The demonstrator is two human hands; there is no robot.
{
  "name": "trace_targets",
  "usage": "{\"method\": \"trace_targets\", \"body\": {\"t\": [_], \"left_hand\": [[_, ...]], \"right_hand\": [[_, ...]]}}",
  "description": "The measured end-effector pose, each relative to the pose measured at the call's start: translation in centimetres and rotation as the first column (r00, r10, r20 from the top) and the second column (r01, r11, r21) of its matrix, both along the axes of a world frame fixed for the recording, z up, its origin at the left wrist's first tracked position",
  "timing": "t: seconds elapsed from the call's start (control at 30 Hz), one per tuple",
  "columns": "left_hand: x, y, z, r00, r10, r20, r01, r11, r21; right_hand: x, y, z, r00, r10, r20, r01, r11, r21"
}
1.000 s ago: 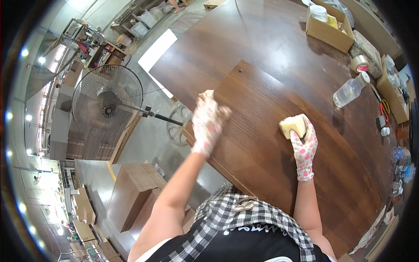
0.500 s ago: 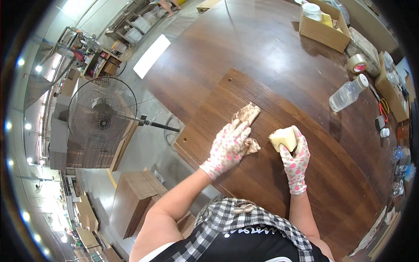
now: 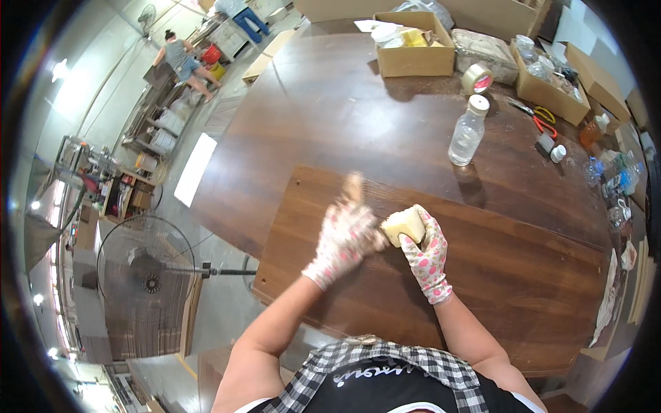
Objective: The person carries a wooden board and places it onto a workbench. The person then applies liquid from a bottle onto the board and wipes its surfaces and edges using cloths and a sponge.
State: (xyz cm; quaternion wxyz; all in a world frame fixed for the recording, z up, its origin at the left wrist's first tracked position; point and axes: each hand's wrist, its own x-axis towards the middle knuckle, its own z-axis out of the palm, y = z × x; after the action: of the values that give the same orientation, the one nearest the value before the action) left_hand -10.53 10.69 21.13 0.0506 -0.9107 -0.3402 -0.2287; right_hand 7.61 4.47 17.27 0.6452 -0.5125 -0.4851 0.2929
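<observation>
A dark brown wooden panel (image 3: 496, 275) with small holes near its left end lies on the large brown tabletop (image 3: 303, 103). My left hand (image 3: 342, 237), in a white glove with pink spots, is over the panel and presses a stained, crumpled cloth (image 3: 353, 187); hand and cloth are smeared by motion. In my right hand (image 3: 428, 256), gloved alike, is a pale yellow sponge block (image 3: 405, 227) with a brown-stained left edge. The sponge is held just above or on the panel, close to the cloth; I cannot tell if it touches.
Beyond the panel stand a clear bottle (image 3: 467, 134), a tape roll (image 3: 477, 79), scissors (image 3: 540, 118) and a cardboard box (image 3: 416, 58). Several small bottles (image 3: 620, 175) line the right edge. A standing fan (image 3: 148, 265) is at the left. Two people (image 3: 184, 65) are far off.
The whole view has turned, so the bottle and boxes sit further left and two people come into sight. My left hand still moves the cloth; the sponge is now nearer to it.
</observation>
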Motion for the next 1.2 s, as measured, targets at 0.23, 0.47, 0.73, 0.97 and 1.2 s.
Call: {"method": "trace_targets", "body": {"t": [0.23,0.47,0.73,0.97,1.2], "left_hand": [[-5.0,13.6,-1.3,0.901,0.408,0.147,-0.423,0.9,0.1],[2.8,9.0,-2.7,0.997,0.077,0.005,-0.077,0.997,0.004],[10.2,4.3,-4.1,0.992,-0.057,-0.115,0.047,0.994,-0.094],[20.5,-2.3,-3.8,0.971,-0.231,-0.058,0.225,0.97,-0.097],[29.9,-20.2,-0.8,0.676,-0.71,0.195,0.73,0.61,-0.309]], "right_hand": [[0.6,-0.1,1.7,0.972,-0.092,0.217,0.096,0.995,-0.008],[0.9,0.7,1.7,0.964,-0.078,0.253,0.063,0.996,0.067],[3.0,-4.2,3.1,0.969,-0.229,-0.09,0.234,0.971,0.049],[5.6,-19.1,3.5,0.922,-0.275,-0.272,0.26,0.961,-0.093],[12.5,-32.6,5.3,0.714,-0.691,-0.114,0.686,0.723,-0.082]]}}
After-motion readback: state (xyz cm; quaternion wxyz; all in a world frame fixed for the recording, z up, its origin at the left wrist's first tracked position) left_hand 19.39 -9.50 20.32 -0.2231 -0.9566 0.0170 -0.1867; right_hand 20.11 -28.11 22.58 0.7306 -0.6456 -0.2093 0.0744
